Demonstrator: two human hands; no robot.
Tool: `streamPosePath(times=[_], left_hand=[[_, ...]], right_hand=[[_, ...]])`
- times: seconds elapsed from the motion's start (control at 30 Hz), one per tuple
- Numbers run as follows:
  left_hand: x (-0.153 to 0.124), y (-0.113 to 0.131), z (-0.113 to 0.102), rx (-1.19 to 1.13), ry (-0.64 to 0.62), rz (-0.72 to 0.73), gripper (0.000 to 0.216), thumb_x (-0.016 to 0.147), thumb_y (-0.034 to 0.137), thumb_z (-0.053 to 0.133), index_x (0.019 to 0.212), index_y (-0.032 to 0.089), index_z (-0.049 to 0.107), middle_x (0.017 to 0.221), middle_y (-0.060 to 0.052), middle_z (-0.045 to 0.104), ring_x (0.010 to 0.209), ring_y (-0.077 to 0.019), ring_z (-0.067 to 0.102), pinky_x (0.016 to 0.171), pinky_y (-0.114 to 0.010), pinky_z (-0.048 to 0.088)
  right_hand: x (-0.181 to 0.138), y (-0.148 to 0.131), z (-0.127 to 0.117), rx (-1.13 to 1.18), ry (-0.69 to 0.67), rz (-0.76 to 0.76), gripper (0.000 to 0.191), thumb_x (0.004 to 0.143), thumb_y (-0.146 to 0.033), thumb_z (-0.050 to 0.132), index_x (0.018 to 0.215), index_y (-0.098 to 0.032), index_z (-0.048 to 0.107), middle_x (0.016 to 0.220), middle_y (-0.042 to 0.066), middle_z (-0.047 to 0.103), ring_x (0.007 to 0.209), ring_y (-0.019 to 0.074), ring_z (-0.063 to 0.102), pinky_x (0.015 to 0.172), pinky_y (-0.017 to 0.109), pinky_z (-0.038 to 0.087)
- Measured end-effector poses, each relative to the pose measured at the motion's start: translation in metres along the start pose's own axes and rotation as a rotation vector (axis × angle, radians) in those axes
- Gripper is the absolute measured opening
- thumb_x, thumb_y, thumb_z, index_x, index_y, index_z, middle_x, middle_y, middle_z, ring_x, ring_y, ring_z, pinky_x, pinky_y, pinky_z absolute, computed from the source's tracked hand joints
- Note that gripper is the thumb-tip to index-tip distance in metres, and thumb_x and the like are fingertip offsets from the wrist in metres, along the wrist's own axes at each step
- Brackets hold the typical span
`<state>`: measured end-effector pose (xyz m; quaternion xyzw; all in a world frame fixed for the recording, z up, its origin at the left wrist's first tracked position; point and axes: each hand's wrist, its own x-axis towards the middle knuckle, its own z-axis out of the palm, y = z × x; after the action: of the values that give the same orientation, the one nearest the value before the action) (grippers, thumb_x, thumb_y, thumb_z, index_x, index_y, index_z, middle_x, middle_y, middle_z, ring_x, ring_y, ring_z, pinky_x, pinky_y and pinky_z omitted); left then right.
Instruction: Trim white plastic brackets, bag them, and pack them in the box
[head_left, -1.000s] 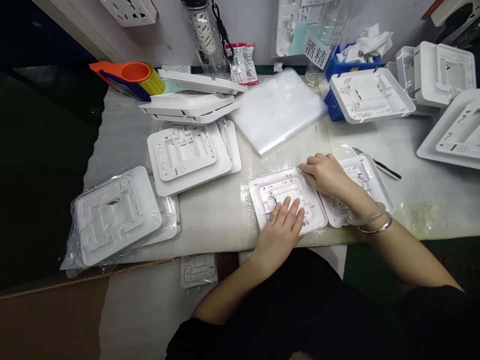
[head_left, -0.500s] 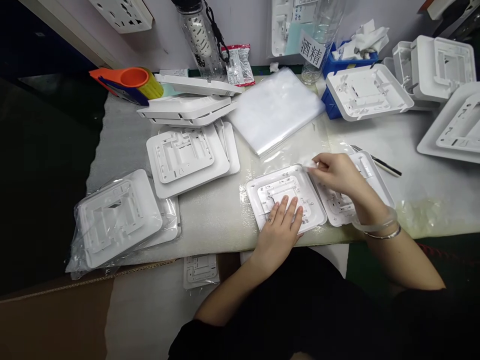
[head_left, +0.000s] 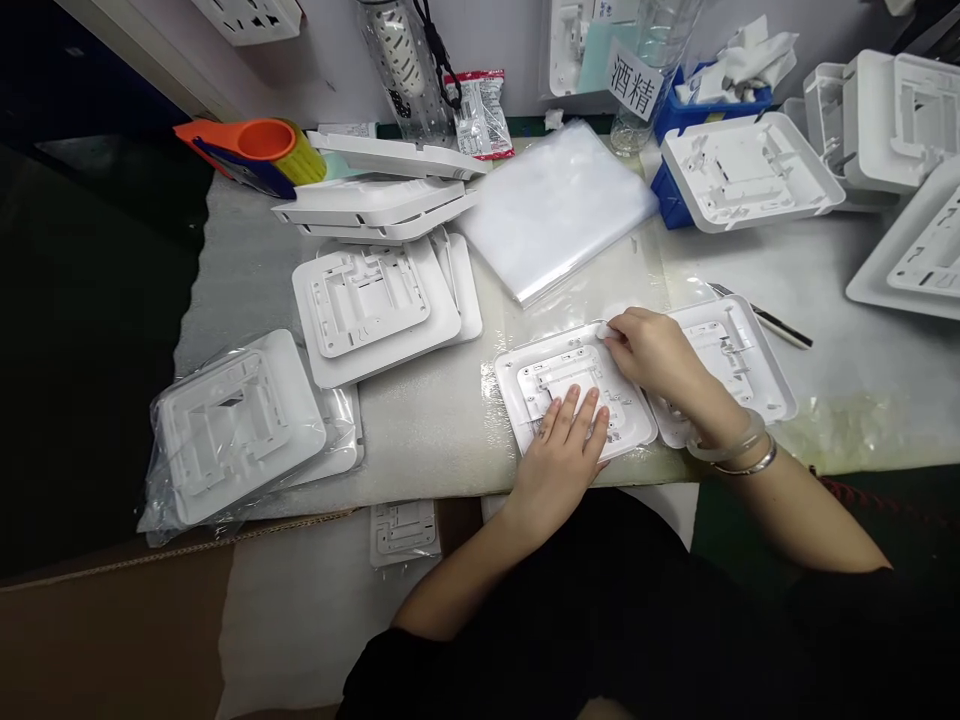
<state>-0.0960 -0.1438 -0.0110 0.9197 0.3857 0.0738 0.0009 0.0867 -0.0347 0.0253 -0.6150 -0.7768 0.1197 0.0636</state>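
Observation:
A white plastic housing [head_left: 540, 357] with raised ribs lies hollow side up near the table's front edge. My left hand [head_left: 562, 445] rests flat on its lower middle, fingers spread. At the housing's upper right corner, my right hand [head_left: 645, 345] is pinched on a small white wad [head_left: 604, 329], perhaps tissue, which touches the rim. The wad is mostly hidden by the fingers. Just to the right, a second white housing [head_left: 754, 355] lies partly under my right hand and wrist.
Stacked white housings [head_left: 375, 300] lie at left, and a bagged one [head_left: 240, 430] sits nearer. Clear plastic bags [head_left: 555, 215] lie behind the work. A cutter knife [head_left: 780, 328] is at right. Behind stand a labelled bottle [head_left: 637, 95], a blue bin [head_left: 675, 195] and a tape dispenser [head_left: 255, 150].
My right hand has moved slightly left and down, bringing the white wad onto the housing's corner. My left hand stays on the housing. The view has shifted a little.

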Motion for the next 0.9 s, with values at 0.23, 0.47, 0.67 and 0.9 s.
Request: streamPosePath(times=[0.23, 0.47, 0.67, 0.9], left_hand=[[0.001, 0.000, -0.003, -0.037, -0.041, -0.004, 0.056, 0.098, 0.039, 0.052, 0.145, 0.010, 0.044, 0.157, -0.016, 0.036, 0.147, -0.0344, 0.030, 0.119, -0.048, 0.036], [0.001, -0.001, -0.002, -0.075, -0.036, -0.005, 0.055, 0.099, 0.038, 0.049, 0.146, 0.009, 0.043, 0.158, -0.016, 0.034, 0.148, -0.0340, 0.026, 0.119, -0.049, 0.035], [0.000, -0.002, -0.002, -0.088, -0.020, -0.005, 0.056, 0.099, 0.038, 0.050, 0.146, 0.008, 0.043, 0.157, -0.017, 0.035, 0.148, -0.0342, 0.027, 0.119, -0.049, 0.036], [0.001, 0.000, -0.003, -0.079, -0.036, -0.020, 0.055, 0.100, 0.038, 0.048, 0.146, 0.009, 0.044, 0.157, -0.016, 0.035, 0.148, -0.0337, 0.027, 0.119, -0.049, 0.036]], right_hand=[[-0.013, -0.006, -0.009, -0.089, -0.211, -0.018, 0.018, 0.086, -0.013, 0.046, 0.078, -0.013, 0.062, 0.083, 0.011, 0.064, 0.071, 0.0196, 0.054, 0.062, 0.030, 0.031], [-0.047, 0.015, -0.020, 0.186, -0.281, -0.114, 0.016, 0.087, -0.021, 0.052, 0.071, -0.017, 0.055, 0.069, 0.004, 0.057, 0.064, 0.0160, 0.050, 0.063, 0.028, 0.037], [-0.084, 0.018, -0.027, 0.380, 0.045, -0.090, 0.011, 0.094, -0.029, 0.055, 0.092, -0.019, 0.059, 0.083, 0.004, 0.058, 0.069, 0.0153, 0.052, 0.064, 0.028, 0.043], [-0.104, 0.009, 0.021, 0.065, 0.119, -0.181, 0.020, 0.095, -0.013, 0.043, 0.090, -0.016, 0.062, 0.083, 0.008, 0.058, 0.074, 0.0192, 0.052, 0.064, 0.031, 0.043]])
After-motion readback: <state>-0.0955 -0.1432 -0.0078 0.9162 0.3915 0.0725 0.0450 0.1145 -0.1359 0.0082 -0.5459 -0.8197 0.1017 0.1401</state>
